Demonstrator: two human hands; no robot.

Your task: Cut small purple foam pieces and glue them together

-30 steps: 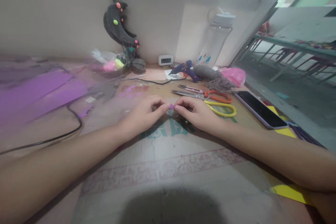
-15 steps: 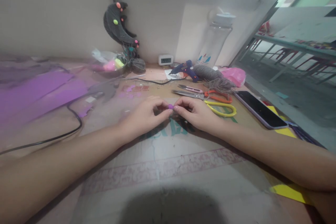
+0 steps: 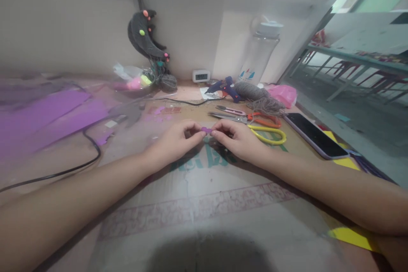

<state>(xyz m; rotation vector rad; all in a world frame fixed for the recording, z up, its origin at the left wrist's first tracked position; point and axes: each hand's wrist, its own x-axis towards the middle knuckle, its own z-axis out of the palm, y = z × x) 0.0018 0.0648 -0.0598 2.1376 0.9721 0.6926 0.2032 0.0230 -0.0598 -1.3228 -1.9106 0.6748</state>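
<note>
Between my two hands is a small purple piece [image 3: 206, 130], perhaps felt or foam; its exact kind is too small to make out. My left hand [image 3: 178, 138] pinches its left end between thumb and forefinger. The right end sits in the pinch of my right hand [image 3: 237, 136]. Just beyond my right hand lie scissors with yellow and orange handles [image 3: 269, 135] and pink thread snips [image 3: 232, 110]. Purple sheets [image 3: 60, 114], blurred, lie to the left of my left hand.
Along the wall are a dark crescent-shaped ornament [image 3: 140, 36], a bowl of bright pieces [image 3: 137, 87], a small digital clock [image 3: 201, 75], a blue glue gun [image 3: 225, 88], grey yarn [image 3: 255, 93] and a clear bottle [image 3: 259, 55]. A phone [image 3: 317, 136] lies right; a black cord [image 3: 95, 148] crosses left.
My fingertips have drawn slightly apart, so more of the purple piece shows between them. The whole view has shifted slightly; the other things stay in place.
</note>
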